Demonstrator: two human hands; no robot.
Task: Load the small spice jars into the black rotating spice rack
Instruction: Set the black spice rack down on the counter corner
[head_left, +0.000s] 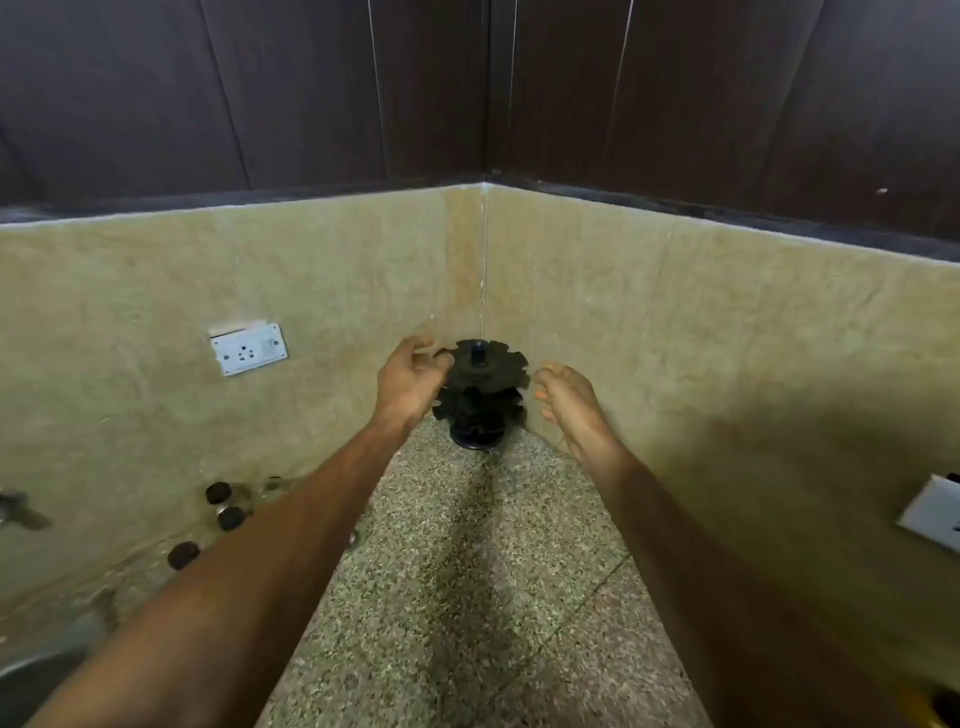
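The black rotating spice rack (480, 392) stands in the far corner of the speckled stone counter (467, 571), with two notched tiers and no jars in it. My left hand (413, 382) curls against the rack's upper left edge, fingers touching the top tier. My right hand (569, 402) hovers just right of the rack, fingers apart and empty. Several small spice jars with black lids (218, 492) (231, 517) (183, 554) lie along the left wall, partly hidden behind my left forearm.
Beige tiled walls close in the corner on both sides. A white wall socket (248, 348) sits on the left wall and another (932, 512) on the right. A tap (21, 512) and a steel sink rim (31, 670) show at the far left.
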